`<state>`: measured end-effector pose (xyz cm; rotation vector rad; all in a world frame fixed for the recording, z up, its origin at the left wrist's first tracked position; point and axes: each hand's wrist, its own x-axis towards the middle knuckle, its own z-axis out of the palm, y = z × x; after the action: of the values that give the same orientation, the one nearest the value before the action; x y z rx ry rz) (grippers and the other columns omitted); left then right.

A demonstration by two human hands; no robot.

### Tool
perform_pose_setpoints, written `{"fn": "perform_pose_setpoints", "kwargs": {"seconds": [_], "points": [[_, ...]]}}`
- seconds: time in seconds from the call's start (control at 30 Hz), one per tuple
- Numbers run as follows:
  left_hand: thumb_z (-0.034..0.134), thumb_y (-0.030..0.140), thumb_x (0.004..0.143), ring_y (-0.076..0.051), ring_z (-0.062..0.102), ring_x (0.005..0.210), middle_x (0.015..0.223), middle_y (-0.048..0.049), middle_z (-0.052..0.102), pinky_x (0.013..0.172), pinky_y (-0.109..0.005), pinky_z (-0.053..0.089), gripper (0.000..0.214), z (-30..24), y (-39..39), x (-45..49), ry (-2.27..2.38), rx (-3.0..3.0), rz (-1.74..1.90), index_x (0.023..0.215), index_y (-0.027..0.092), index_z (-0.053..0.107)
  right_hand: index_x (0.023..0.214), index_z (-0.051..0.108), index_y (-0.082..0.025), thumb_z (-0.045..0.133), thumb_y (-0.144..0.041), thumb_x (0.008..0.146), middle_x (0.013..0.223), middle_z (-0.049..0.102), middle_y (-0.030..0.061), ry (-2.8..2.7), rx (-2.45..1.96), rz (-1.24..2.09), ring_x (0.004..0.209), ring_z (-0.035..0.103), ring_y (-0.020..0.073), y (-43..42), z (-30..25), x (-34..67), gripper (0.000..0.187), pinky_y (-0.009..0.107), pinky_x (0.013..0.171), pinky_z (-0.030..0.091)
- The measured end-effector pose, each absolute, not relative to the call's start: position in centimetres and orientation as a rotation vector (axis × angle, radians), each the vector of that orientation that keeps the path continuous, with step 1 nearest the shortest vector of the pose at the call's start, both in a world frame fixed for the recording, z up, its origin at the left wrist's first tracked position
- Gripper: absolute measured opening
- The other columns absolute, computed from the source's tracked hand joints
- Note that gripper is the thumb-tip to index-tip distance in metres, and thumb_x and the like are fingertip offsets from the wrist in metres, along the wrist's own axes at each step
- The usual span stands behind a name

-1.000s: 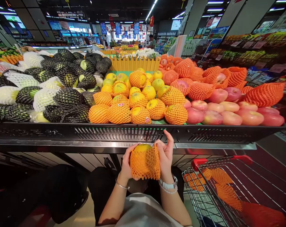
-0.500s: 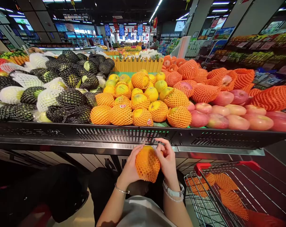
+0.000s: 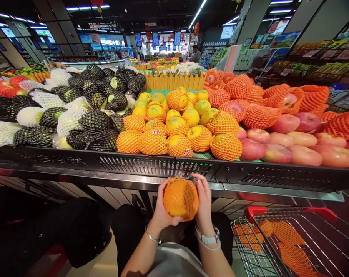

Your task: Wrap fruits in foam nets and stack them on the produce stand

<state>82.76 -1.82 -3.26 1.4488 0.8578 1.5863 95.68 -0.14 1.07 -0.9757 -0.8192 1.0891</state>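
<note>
An orange (image 3: 180,199) in an orange foam net is held up in front of the display's metal edge. My left hand (image 3: 162,207) wraps its left side, the thumb beneath it. My right hand (image 3: 202,194) presses on the right side with curled fingers. The net now covers most of the fruit, with a yellowish patch showing low at the front. Just beyond the hands, several netted oranges (image 3: 154,142) are piled on the display.
Netted pears or melons in black and white (image 3: 95,123) fill the left of the display. Apples (image 3: 284,154), some in red nets, lie on the right. A shopping cart (image 3: 256,231) holding orange nets (image 3: 290,234) stands at lower right. A dark-clothed person (image 3: 56,227) is at lower left.
The orange has been turned in my hands, and the net's loose lower end now lies closer around it. My right fingers have moved down onto its side. The view has shifted slightly left.
</note>
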Motion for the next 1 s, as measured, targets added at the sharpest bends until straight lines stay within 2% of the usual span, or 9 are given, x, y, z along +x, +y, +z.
{"fn": "perform_pose_setpoints", "kwargs": {"seconds": [0.17,0.27,0.37,0.47,0.6,0.8,1.0], "points": [[0.083,0.067,0.048,-0.038,0.047,0.130,0.140,-0.0176,0.042,0.112,-0.051,0.036,0.110,-2.5,-2.0,84.0,0.986,1.272,1.818,0.136,0.022,0.036,0.127,0.043,-0.027,0.051,-0.051,0.091,0.079,0.055,-0.0005,-0.615,-0.969,1.118,0.066,0.056,0.0152,-2.4,0.1,92.2,0.045,0.029,0.063,0.049],[0.082,0.068,0.049,-0.036,0.051,0.125,0.135,-0.0168,0.046,0.108,-0.049,0.040,0.105,-2.4,-2.4,85.0,1.049,1.175,1.844,0.132,0.021,0.037,0.133,0.035,-0.027,0.053,-0.052,0.090,0.093,0.059,0.0043,-0.577,-0.947,1.115,0.082,0.062,0.0198,-2.7,0.1,91.4,0.053,0.034,0.072,0.054],[0.082,0.068,0.047,-0.036,0.054,0.120,0.129,-0.0162,0.051,0.104,-0.049,0.044,0.102,-2.5,-2.7,85.9,1.103,1.067,1.844,0.127,0.021,0.039,0.128,0.037,-0.029,0.058,-0.050,0.087,0.079,0.054,-0.0015,-0.510,-0.929,1.103,0.067,0.057,0.0168,-1.8,0.2,91.5,0.051,0.031,0.064,0.051],[0.080,0.068,0.049,-0.036,0.054,0.121,0.131,-0.0162,0.051,0.103,-0.048,0.045,0.102,-2.7,-2.8,86.5,1.119,0.941,1.818,0.130,0.022,0.037,0.117,0.040,-0.027,0.061,-0.047,0.085,0.065,0.046,-0.0077,-0.460,-0.899,0.960,0.051,0.045,0.0112,-0.7,0.2,91.6,0.043,0.024,0.053,0.041],[0.072,0.072,0.057,-0.034,0.055,0.122,0.133,-0.0153,0.054,0.102,-0.046,0.047,0.099,-3.1,-3.0,86.8,1.037,0.700,1.739,0.136,0.024,0.038,0.111,0.037,-0.027,0.060,-0.043,0.087,0.056,0.040,-0.0115,-0.596,-0.845,0.719,0.046,0.038,0.0096,0.1,-0.1,91.6,0.036,0.022,0.050,0.034],[0.071,0.077,0.048,-0.035,0.061,0.112,0.120,-0.0137,0.064,0.086,-0.042,0.056,0.098,-3.5,-3.3,86.7,0.947,0.482,1.696,0.128,0.023,0.054,0.106,0.040,-0.026,0.056,-0.043,0.090,0.056,0.042,-0.0104,-0.716,-0.849,0.624,0.045,0.039,0.0097,0.7,-0.2,92.2,0.029,0.024,0.050,0.031],[0.073,0.076,0.044,-0.031,0.066,0.100,0.106,-0.0101,0.069,0.085,-0.042,0.057,0.088,-3.3,-3.0,86.0,0.906,0.457,1.668,0.115,0.025,0.063,0.093,0.049,-0.022,0.057,-0.044,0.089,0.070,0.050,-0.0037,-0.762,-0.911,0.516,0.051,0.042,0.0097,1.6,0.2,92.9,0.023,0.025,0.051,0.032]]}}
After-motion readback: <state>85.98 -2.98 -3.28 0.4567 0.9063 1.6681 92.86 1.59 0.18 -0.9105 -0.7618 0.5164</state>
